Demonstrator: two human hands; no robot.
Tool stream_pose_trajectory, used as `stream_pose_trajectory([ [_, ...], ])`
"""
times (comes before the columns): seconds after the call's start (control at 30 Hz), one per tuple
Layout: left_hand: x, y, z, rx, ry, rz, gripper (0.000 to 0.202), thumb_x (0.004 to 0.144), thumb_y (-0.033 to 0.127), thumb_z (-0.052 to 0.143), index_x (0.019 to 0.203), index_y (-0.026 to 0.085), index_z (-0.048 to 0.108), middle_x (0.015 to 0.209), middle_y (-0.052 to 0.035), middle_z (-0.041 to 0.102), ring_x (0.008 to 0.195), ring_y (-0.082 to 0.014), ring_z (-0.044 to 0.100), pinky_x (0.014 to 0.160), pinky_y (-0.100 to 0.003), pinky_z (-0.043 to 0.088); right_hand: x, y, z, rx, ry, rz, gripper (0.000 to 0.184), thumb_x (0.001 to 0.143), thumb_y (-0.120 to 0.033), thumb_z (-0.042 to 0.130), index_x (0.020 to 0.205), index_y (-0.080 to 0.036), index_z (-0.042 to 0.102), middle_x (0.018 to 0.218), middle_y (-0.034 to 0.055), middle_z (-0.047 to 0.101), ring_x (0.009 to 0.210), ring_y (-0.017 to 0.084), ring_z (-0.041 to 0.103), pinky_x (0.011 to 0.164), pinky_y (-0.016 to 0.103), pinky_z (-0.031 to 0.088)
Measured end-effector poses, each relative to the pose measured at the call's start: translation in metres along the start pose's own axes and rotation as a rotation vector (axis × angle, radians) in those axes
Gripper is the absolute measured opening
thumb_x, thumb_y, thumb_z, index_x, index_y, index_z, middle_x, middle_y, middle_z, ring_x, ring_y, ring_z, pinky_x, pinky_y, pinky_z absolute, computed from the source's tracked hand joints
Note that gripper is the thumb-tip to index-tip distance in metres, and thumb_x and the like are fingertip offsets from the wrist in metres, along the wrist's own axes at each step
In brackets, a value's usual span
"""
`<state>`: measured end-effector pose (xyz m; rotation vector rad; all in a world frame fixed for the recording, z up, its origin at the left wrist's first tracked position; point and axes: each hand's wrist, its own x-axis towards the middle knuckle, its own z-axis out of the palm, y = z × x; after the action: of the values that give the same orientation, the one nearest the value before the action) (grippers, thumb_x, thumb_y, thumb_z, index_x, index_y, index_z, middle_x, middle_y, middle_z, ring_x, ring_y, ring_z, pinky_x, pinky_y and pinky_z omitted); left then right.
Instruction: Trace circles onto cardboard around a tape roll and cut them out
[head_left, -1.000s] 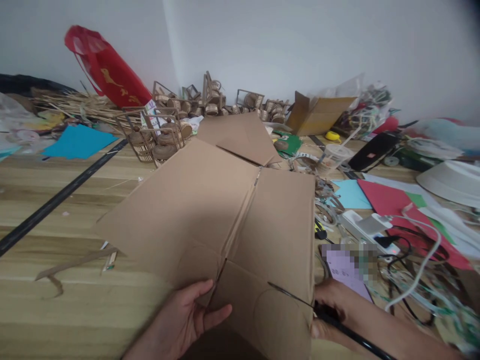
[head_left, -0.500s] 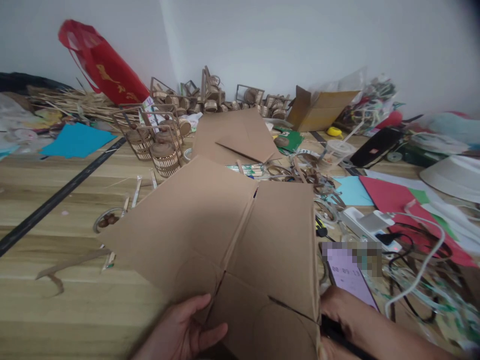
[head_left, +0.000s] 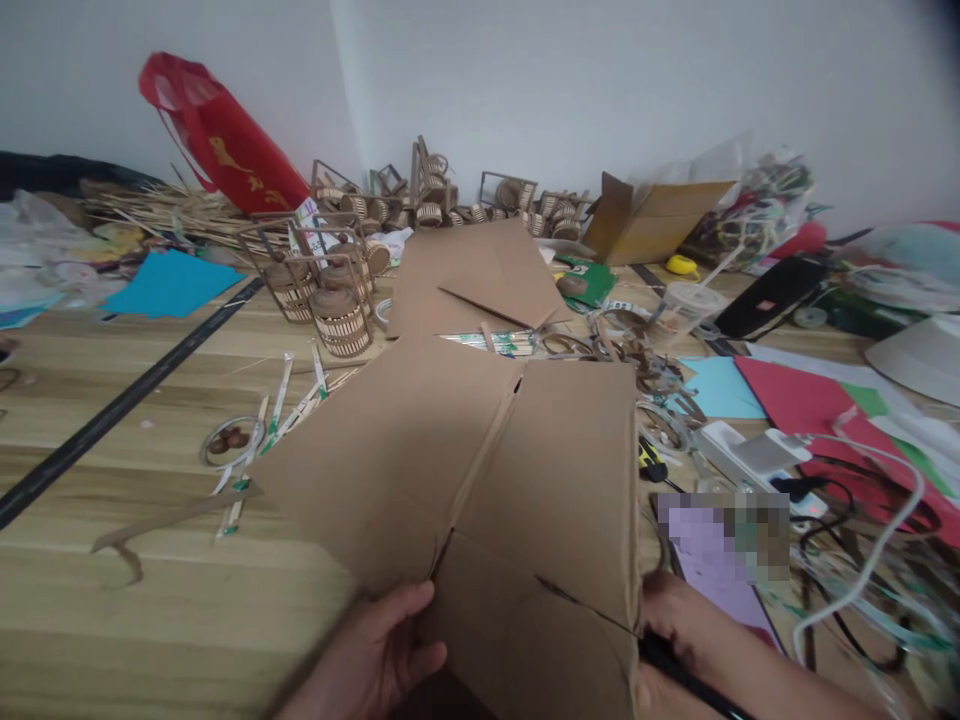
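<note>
A large folded sheet of brown cardboard, creased into panels and marked with faint curved lines, lies in front of me. My left hand pinches its lower left part by a slit, thumb on top and the other fingers partly underneath. At the lower right edge my right hand is closed around a black-handled tool. The tool's working end is hidden, so I cannot tell its kind. A dark cut line runs inward over the cardboard from beside that hand.
Small bamboo baskets and a flat cardboard piece stand beyond. A ring with brown beads lies left. On the right are a phone, a power strip, tangled cables and red paper.
The cardboard's left flap has drawn inward, uncovering more of the wrapped sticks on the table. The slit by my left thumb looks wider. The background has shifted slightly right in view.
</note>
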<state>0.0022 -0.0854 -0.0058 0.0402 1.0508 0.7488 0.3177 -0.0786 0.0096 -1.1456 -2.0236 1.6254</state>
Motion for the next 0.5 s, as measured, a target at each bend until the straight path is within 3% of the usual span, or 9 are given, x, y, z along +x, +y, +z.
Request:
stream_pose_trajectory([
  [0.17, 0.013, -0.019, -0.012, 0.07, -0.258, -0.068, 0.045, 0.071, 0.046, 0.088, 0.095, 0.01, 0.077, 0.095, -0.0133, 0.081, 0.067, -0.0188, 0.07, 0.052, -0.023, 0.045, 0.007, 0.005, 0.014, -0.022, 0.026, -0.056, 0.052, 0.076, -0.074, 0.07, 0.077, -0.024, 0.082, 0.063, 0.004, 0.074, 0.066, 0.023, 0.071, 0.057, 0.027, 0.052],
  [0.27, 0.016, -0.024, -0.015, 0.099, -0.374, -0.201, 0.063, 0.072, 0.063, 0.08, 0.104, 0.009, 0.076, 0.092, -0.0138, 0.081, 0.062, -0.02, 0.069, 0.059, -0.028, 0.048, 0.012, 0.007, 0.019, 0.012, -0.013, -0.044, 0.051, 0.076, -0.074, 0.071, 0.076, -0.024, 0.082, 0.068, 0.0047, 0.075, 0.063, 0.022, 0.069, 0.052, 0.025, 0.049],
  [0.37, 0.013, -0.026, -0.015, 0.088, -0.452, -0.229, 0.08, 0.066, 0.074, 0.079, 0.113, 0.009, 0.074, 0.097, -0.014, 0.081, 0.062, -0.0201, 0.069, 0.061, -0.028, 0.049, 0.016, 0.008, 0.019, 0.062, -0.064, -0.025, 0.055, 0.08, -0.077, 0.063, 0.077, -0.024, 0.082, 0.073, 0.0055, 0.077, 0.066, 0.023, 0.07, 0.053, 0.025, 0.049],
  [0.43, 0.009, -0.028, -0.014, 0.069, -0.474, -0.216, 0.087, 0.062, 0.077, 0.079, 0.116, 0.009, 0.073, 0.102, -0.0156, 0.08, 0.072, -0.0243, 0.073, 0.067, -0.031, 0.052, 0.018, 0.007, 0.021, 0.078, -0.083, -0.024, 0.059, 0.083, -0.078, 0.059, 0.08, -0.024, 0.082, 0.074, 0.0054, 0.077, 0.068, 0.023, 0.07, 0.054, 0.025, 0.049],
  [0.5, 0.004, -0.029, -0.01, 0.064, -0.44, -0.209, 0.089, 0.061, 0.075, 0.081, 0.12, 0.009, 0.071, 0.105, -0.017, 0.08, 0.095, -0.0333, 0.075, 0.082, -0.038, 0.054, 0.019, 0.003, 0.026, 0.067, -0.058, -0.03, 0.06, 0.084, -0.077, 0.059, 0.084, -0.021, 0.082, 0.074, 0.0049, 0.075, 0.067, 0.022, 0.069, 0.054, 0.024, 0.048],
])
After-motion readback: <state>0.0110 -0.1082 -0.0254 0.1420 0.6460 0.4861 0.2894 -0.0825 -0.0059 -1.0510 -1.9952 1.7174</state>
